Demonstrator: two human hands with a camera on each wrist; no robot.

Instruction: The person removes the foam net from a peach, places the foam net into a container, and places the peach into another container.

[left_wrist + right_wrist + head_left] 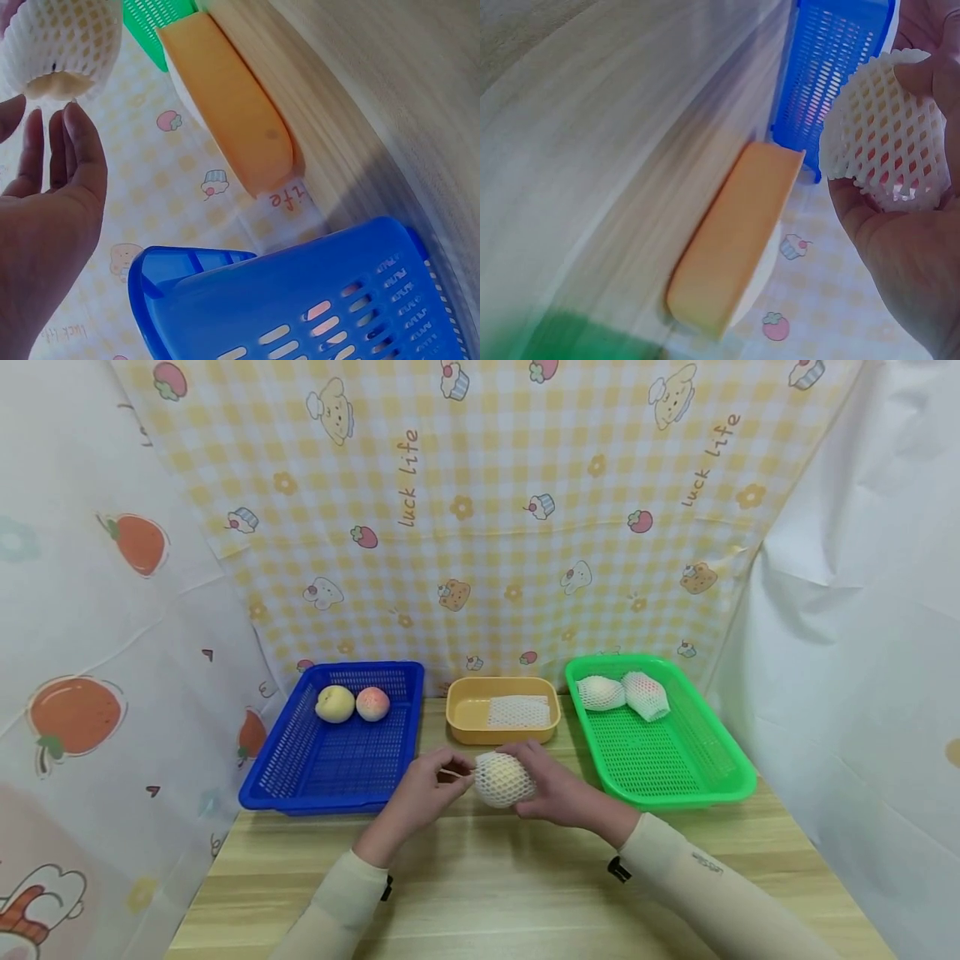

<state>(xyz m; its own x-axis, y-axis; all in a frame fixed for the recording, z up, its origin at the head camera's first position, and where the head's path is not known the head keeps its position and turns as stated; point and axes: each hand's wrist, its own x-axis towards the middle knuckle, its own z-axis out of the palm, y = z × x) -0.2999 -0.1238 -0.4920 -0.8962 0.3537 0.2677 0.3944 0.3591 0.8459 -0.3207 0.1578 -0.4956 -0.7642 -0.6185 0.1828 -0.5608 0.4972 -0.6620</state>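
Note:
A peach in a white foam net sleeve (504, 780) is held up over the middle of the table. My right hand (551, 785) grips it from the right, thumb and fingers curled round the sleeve. A pale yellow part of the fruit shows at the sleeve's open end in the left wrist view, and pink shows through the mesh in the right wrist view. Facing that open end is my left hand (431, 789); its thumb and fingertips (73, 112) are spaced apart, right at the sleeve's rim.
A blue basket (330, 802) at the left holds two bare peaches (335, 703). Behind my hands stands an orange-yellow tub (467, 737) with flat white foam net (519, 712) inside. At the right, a green basket (667, 797) contains two net-sleeved fruits (645, 695). Patterned cloth (480, 568) hangs behind.

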